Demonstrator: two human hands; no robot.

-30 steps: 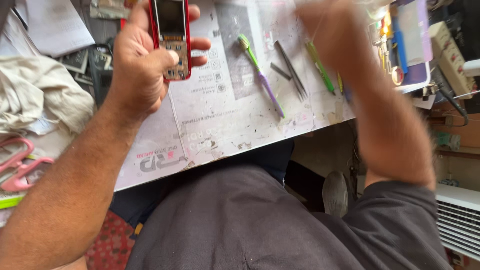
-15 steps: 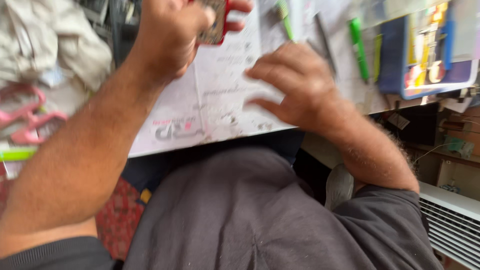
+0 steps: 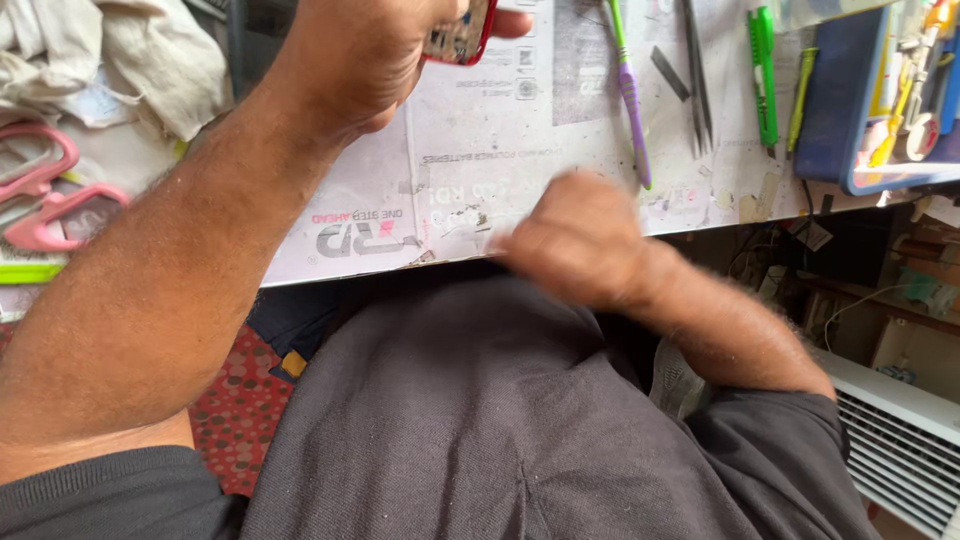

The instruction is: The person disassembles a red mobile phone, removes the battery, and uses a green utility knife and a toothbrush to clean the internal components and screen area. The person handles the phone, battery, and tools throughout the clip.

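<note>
Left hand (image 3: 370, 55) fingers grip a red phone (image 3: 462, 35); blurred right hand (image 3: 575, 240) seems loosely curled at the table edge (image 3: 350, 272).

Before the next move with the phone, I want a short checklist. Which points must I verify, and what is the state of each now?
1. Left hand holds the red phone: ok.
2. Grip firm on the phone: cannot tell, mostly hidden.
3. Right hand empty at the table edge: cannot tell, blurred.
4. Tweezers lying within reach: ok.
5. Purple and green tool flat on the table: ok.
6. Blue tray apart from both hands: ok.
</note>
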